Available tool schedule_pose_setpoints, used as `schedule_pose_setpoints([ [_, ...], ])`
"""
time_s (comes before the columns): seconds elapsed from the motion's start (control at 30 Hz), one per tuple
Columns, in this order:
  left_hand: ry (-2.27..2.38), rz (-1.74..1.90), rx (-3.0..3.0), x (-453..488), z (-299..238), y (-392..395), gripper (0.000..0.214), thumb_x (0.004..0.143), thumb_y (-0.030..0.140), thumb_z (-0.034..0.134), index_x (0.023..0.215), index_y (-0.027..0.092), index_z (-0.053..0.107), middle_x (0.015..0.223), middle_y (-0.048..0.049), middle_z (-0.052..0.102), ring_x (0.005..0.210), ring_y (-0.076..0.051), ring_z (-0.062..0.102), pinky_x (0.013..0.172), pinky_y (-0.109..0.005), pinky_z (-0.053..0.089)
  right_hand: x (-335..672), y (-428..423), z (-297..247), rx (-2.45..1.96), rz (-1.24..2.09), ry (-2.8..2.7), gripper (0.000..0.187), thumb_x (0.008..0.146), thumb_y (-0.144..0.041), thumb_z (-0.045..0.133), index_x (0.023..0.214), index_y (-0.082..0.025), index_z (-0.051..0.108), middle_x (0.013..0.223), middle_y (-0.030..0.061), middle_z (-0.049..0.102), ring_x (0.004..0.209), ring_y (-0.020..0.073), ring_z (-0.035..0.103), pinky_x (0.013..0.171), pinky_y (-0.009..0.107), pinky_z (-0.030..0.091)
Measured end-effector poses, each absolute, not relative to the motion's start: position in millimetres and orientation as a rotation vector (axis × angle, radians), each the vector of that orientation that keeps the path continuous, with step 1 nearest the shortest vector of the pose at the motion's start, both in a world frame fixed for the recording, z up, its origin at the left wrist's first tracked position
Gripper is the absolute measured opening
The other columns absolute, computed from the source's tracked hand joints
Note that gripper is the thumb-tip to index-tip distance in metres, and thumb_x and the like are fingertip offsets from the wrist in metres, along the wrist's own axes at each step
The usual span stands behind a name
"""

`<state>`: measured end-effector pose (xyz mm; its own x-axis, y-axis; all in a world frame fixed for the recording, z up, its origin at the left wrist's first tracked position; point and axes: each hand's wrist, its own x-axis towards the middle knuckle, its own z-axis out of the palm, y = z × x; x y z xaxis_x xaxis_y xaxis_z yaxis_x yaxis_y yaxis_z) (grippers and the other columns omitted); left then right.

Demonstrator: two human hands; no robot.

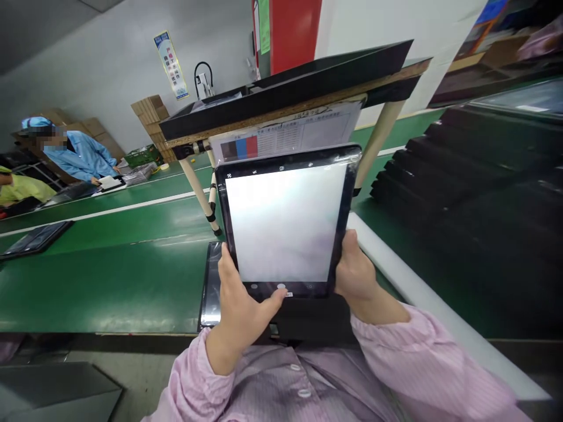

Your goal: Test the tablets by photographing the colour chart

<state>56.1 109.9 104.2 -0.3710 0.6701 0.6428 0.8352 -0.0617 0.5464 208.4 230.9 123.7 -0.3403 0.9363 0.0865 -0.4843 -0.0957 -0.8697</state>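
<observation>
I hold a black tablet [285, 220] upright in front of me, its screen lit plain white. My left hand [240, 305] grips its lower left edge, with the thumb pressed on the bottom bezel near the middle button. At the lower right edge my right hand [356, 275] is wrapped round the frame, fingers behind it. Under the tablet a second flat dark tablet [211, 287] lies on the green belt [109, 275].
A slanted black shelf [290, 88] on tube legs carries a printed sheet [285, 138] just behind the tablet. Stacks of black trays [461, 170] fill the right. Another tablet [35, 239] lies on the belt at far left. Two workers [74, 155] sit at the far left.
</observation>
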Motion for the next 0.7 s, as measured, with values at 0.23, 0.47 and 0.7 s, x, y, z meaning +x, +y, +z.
schedule_pose_setpoints([
  [0.23,-2.101,-1.345,-1.636,59.4,97.8,111.7,0.126,0.074,0.049,0.081,0.161,0.017,-0.006,0.155,-0.0276,0.032,0.144,-0.043,0.037,0.111,-0.060,0.041,206.6,235.5,124.4,-0.657,1.677,-1.023,0.081,0.058,-0.091,0.070,0.106,-0.026,0.068,0.114,0.0069,0.071,0.122,0.0325,0.061,0.105,0.046,0.054],
  [0.47,-2.166,-1.353,-1.617,62.6,99.3,111.3,0.128,0.073,0.052,0.082,0.160,0.016,-0.004,0.155,-0.0281,0.031,0.145,-0.044,0.036,0.111,-0.061,0.041,205.2,238.2,124.0,-0.689,1.655,-1.067,0.084,0.057,-0.095,0.066,0.103,-0.024,0.069,0.111,0.0092,0.072,0.124,0.0359,0.059,0.101,0.048,0.057],
  [0.7,-2.112,-1.328,-1.611,63.4,98.9,112.2,0.129,0.073,0.057,0.081,0.160,0.013,-0.003,0.150,-0.0293,0.037,0.139,-0.043,0.043,0.109,-0.061,0.044,205.5,239.3,120.9,-0.711,1.605,-1.092,0.083,0.057,-0.096,0.064,0.104,-0.027,0.067,0.116,0.0071,0.071,0.127,0.0341,0.057,0.109,0.047,0.051],
])
